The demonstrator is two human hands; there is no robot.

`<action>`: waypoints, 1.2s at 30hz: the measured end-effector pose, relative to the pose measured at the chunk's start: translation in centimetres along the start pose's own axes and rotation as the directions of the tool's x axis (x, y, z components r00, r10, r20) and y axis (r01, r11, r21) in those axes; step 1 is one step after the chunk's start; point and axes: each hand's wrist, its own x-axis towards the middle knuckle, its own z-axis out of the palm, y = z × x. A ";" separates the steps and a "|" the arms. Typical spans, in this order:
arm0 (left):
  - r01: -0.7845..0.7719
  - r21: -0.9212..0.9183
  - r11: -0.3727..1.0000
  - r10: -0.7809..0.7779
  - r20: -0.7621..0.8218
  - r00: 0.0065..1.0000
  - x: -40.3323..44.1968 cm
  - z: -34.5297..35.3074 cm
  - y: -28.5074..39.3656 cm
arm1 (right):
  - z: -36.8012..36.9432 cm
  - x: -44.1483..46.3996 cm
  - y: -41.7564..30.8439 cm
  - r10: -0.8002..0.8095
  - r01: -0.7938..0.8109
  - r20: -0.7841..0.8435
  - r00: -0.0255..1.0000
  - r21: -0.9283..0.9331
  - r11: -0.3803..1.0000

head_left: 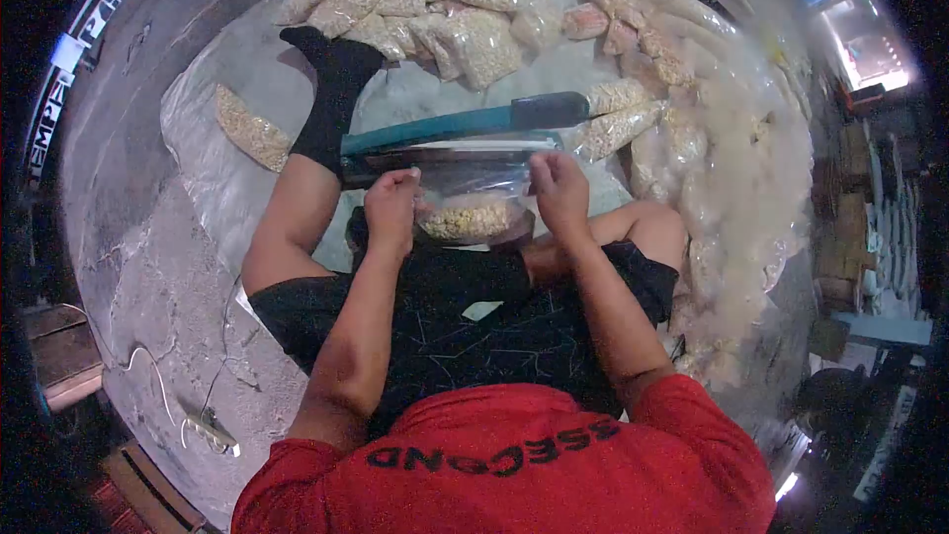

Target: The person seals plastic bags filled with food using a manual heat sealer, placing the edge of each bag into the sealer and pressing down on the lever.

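In front of my lap, a clear plastic bag [473,218] with pale yellowish pieces in its lower part is held by both hands. My left hand [391,206] is closed in a pinch on the bag's upper left corner. At the upper right corner, the fingers of my right hand [560,190] pinch the plastic. The bag's upper edge lies close to a bag sealer [445,131], whose long teal arm ends in a dark handle on the right. Whether the edge is between the sealer's bars I cannot tell.
Several filled clear bags [484,44] lie piled beyond the sealer, with more bags [712,218] heaped along my right. One filled bag [249,129] lies alone at left on the pale sheet [213,178]. A white cable [158,386] runs over the concrete floor to a power strip [210,435].
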 end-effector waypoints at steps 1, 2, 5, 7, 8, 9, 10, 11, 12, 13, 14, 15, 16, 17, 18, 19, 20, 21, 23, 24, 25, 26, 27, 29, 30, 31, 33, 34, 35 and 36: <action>0.016 -0.017 1.000 -0.016 -0.011 1.000 -0.2 0.3 0.7 | 0.2 0.5 -0.1 -0.047 0.047 -0.011 0.999 -0.028 0.999; 0.014 -0.016 1.000 -0.014 -0.010 1.000 0.1 0.2 0.4 | 0.3 1.0 0.2 -0.109 0.105 -0.033 0.993 -0.114 0.988; -0.029 -0.047 0.998 0.030 0.010 1.000 0.8 -0.1 0.1 | 0.2 1.3 -0.4 -0.061 0.058 -0.018 0.998 -0.140 0.988; -0.054 0.034 0.998 0.054 0.013 0.998 0.7 -0.3 0.2 | 0.0 1.2 -1.4 -0.115 0.112 -0.011 0.993 -0.144 0.983; -0.049 0.035 0.998 0.049 0.013 0.999 0.7 -0.3 0.1 | 0.0 1.1 -1.7 -0.173 0.170 -0.007 0.985 -0.145 0.975; -0.041 0.022 0.999 0.041 0.008 0.999 0.8 -0.4 0.1 | -0.1 1.3 -1.5 -0.169 0.166 -0.008 0.986 -0.147 0.975; -0.034 0.009 0.999 0.034 0.004 0.999 0.9 -0.3 0.1 | -0.1 1.6 -1.4 -0.124 0.124 0.002 0.992 -0.075 0.989; -0.032 0.012 0.999 0.032 0.008 0.999 0.8 -0.2 0.0 | -0.1 1.7 -1.4 -0.080 0.080 0.013 0.997 -0.003 0.997; -0.069 0.003 0.998 0.069 0.018 0.997 0.7 -0.1 -0.1 | -0.1 1.6 -1.3 -0.077 0.077 0.009 0.997 -0.003 0.997; -0.106 -0.009 0.994 0.106 0.027 0.994 0.7 -0.1 -0.1 | 0.0 1.5 -1.9 -0.110 0.109 -0.011 0.994 -0.062 0.992; -0.106 -0.008 0.994 0.106 0.027 0.994 0.7 0.0 -0.2 | 0.2 1.4 -2.2 -0.145 0.141 -0.027 0.989 -0.121 0.983; -0.114 -0.004 0.993 0.114 0.022 0.993 0.8 0.0 -0.3 | 0.5 1.4 -2.0 -0.145 0.141 -0.026 0.989 -0.120 0.983; -0.122 0.001 0.992 0.122 0.016 0.992 0.7 -0.1 -0.3 | 0.8 1.3 -1.4 -0.062 0.064 -0.035 0.997 0.064 0.996; -0.124 0.005 0.992 0.124 0.014 0.992 0.7 -0.3 -0.1 | 1.1 1.3 -0.7 0.021 -0.013 -0.030 0.999 0.248 0.969; -0.115 0.027 0.993 0.115 0.014 0.993 0.7 -0.4 0.0 | 1.0 1.2 0.1 0.021 -0.013 -0.030 0.999 0.251 0.968; -0.105 0.048 0.993 0.104 0.015 0.994 0.7 -0.4 0.0 | 0.6 0.8 0.5 0.021 -0.037 0.065 0.998 0.243 0.969; -0.100 0.049 0.994 0.100 0.016 0.995 0.9 -0.4 -0.2 | 0.3 0.5 1.0 0.026 -0.063 0.159 0.987 0.232 0.971; -0.118 0.032 0.992 0.118 0.026 0.993 1.2 -0.4 -0.4 | 0.0 0.4 1.6 0.033 -0.069 0.156 0.987 0.229 0.971; -0.135 0.016 0.991 0.134 0.038 0.990 1.1 -0.4 -0.7 | 0.2 0.2 0.1 0.140 -0.181 0.147 0.979 0.320 0.930; -0.125 0.023 0.992 0.124 0.035 0.992 1.2 -0.4 -0.6 | 0.4 0.3 0.4 0.147 -0.169 0.115 0.982 0.216 0.962; -0.118 0.030 0.993 0.117 0.030 0.993 1.2 -0.4 -0.5 | 0.5 0.3 0.1 0.145 -0.168 0.114 0.983 0.219 0.961; -0.121 0.030 0.992 0.120 0.029 0.992 1.3 -0.5 -0.4 | 0.5 0.3 -0.2 0.166 -0.182 0.105 0.980 0.163 0.970; -0.103 0.030 0.994 0.102 0.017 0.995 1.4 -0.5 -0.3 | 0.6 0.3 -0.4 0.187 -0.197 0.095 0.978 0.105 0.975; -0.084 0.026 0.996 0.084 0.002 0.996 1.0 -0.3 0.0 | 0.8 0.3 -0.1 0.200 -0.209 0.068 0.977 0.165 0.964; -0.072 0.026 0.997 0.072 0.003 0.997 0.8 -0.2 0.2 | 0.9 0.3 0.1 0.216 -0.219 0.038 0.976 0.226 0.949; -0.060 0.025 0.998 0.060 0.006 0.998 0.7 -0.1 0.4 | 0.8 0.6 1.1 0.215 -0.219 0.039 0.976 0.225 0.949; -0.068 0.028 0.997 0.068 0.008 0.998 1.2 -0.3 -0.2 | 0.4 1.3 3.5 0.101 -0.100 -0.010 0.995 0.057 0.993; -0.078 0.032 0.996 0.077 0.010 0.997 1.6 -0.4 -0.6 | 0.4 1.3 3.2 0.102 -0.101 -0.010 0.995 0.056 0.993; -0.076 0.032 0.997 0.076 0.011 0.997 1.8 -0.6 -1.0 | 0.5 1.2 2.8 0.064 -0.066 0.019 0.998 0.130 0.989; -0.081 0.013 0.997 0.080 0.027 0.996 2.2 -0.7 -1.3 | 0.4 1.3 2.4 0.023 -0.031 0.045 0.999 0.205 0.978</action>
